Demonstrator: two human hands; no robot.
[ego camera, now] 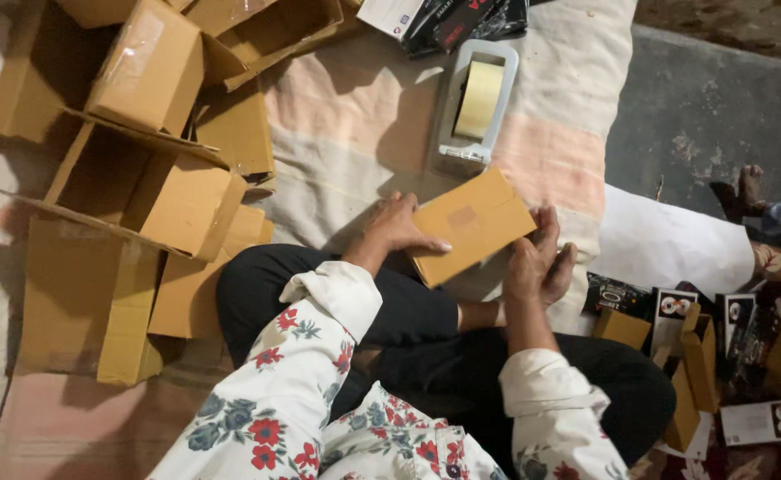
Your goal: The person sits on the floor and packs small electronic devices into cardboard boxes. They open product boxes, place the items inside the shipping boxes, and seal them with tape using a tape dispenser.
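- small flat cardboard box held over the lap, above a striped blanket.
- left hand: fingers pressed together, flat on the box's near-left edge.
- right hand: fingers spread, cupping the box's right end.
- tape dispenser just beyond the box.
- open cartons stacked to the left.

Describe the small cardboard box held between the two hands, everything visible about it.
The small cardboard box is flat, rectangular and plain brown, closed, with a slightly darker patch, perhaps tape, on its top face. It lies tilted, its long side running diagonally, over the striped cloth just in front of the person's crossed legs. The left hand presses on its left end with fingers over the top; the right hand cups its right edge. A tape dispenser sits just beyond, apart from it.
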